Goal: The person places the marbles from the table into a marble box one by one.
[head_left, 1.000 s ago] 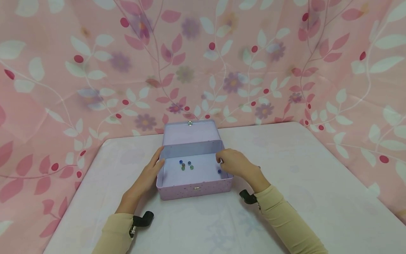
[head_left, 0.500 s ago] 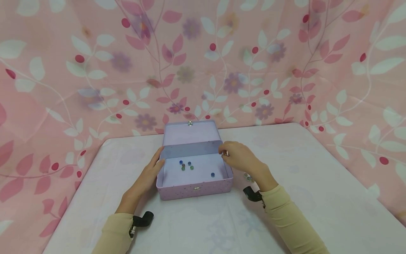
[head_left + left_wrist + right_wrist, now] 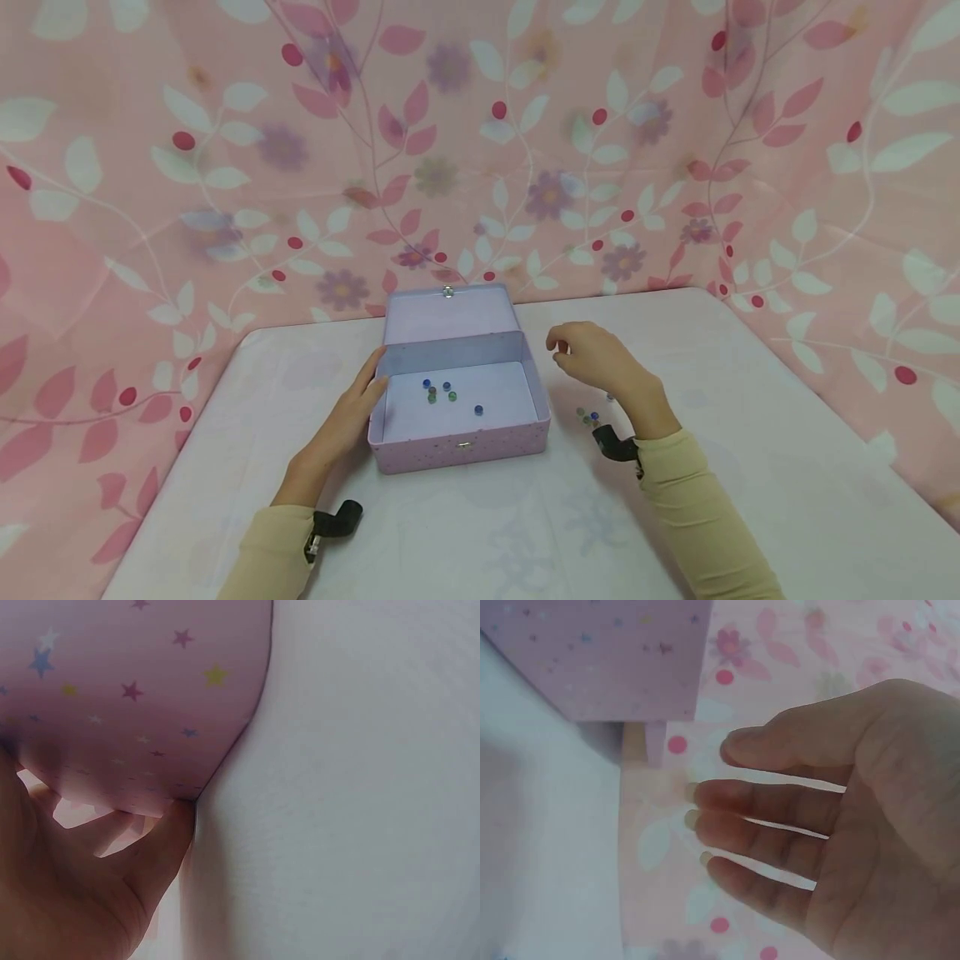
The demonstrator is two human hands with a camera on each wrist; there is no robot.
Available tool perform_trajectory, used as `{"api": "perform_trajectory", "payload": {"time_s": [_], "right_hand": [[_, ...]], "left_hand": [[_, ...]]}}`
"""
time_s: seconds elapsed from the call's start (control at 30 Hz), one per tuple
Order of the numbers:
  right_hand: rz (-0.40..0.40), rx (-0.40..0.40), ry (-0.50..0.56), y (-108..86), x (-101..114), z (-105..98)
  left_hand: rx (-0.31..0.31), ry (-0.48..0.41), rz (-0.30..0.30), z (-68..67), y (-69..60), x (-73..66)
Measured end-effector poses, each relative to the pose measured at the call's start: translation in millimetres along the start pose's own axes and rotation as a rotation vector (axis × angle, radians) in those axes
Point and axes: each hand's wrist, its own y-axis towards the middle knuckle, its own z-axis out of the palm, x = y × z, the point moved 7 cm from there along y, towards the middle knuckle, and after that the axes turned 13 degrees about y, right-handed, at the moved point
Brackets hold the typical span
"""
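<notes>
A lilac tin box (image 3: 461, 454) stands on the table with its lid (image 3: 452, 314) tipped back. Several small glass marbles lie on its floor, among them a blue marble (image 3: 478, 410) nearer the front and a green marble (image 3: 452, 397). My left hand (image 3: 348, 421) rests against the box's left side, fingers fairly straight; in the left wrist view its fingertips touch the star-printed wall (image 3: 150, 690). Right of the box, my right hand (image 3: 600, 358) hovers over the table. The right wrist view shows its fingers (image 3: 765, 806) loosely bent with nothing between them.
More marbles (image 3: 595, 416) lie on the white tablecloth (image 3: 720, 500) right of the box, partly beside the right wrist's camera. A single marble (image 3: 611, 397) peeks out by the right forearm. A pink floral curtain (image 3: 480, 167) hangs behind the table.
My right hand has moved from inside the box's right end out over its right wall. The blue marble has rolled left across the floor. My left hand has stayed put.
</notes>
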Motion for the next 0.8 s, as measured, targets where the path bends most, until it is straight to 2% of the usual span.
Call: {"api": "perform_trajectory", "payload": {"time_s": [0.2,0.33,0.43,0.5,0.6,0.8], "right_hand": [[0.079,0.087,-0.004,-3.4,-29,-1],[0.151,0.180,-0.002,-6.8,-47,3],[0.191,0.217,0.004,-9.4,-55,4],[0.211,0.236,0.004,-11.3,-57,4],[0.269,0.266,0.015,-14.9,-63,5],[0.365,0.308,0.033,-20.9,-77,10]], "left_hand": [[0.003,0.006,0.004,-0.5,-1.4,-1.4],[0.027,-0.007,-0.007,-5.6,-9.0,-16.1],[0.045,-0.014,-0.017,-11.1,-17.7,-32.7],[0.046,-0.010,-0.015,-12.7,-20.7,-38.0],[0.043,-0.008,-0.015,-12.5,-19.1,-35.3],[0.028,-0.013,-0.014,-3.4,-5.3,-8.9]]}}
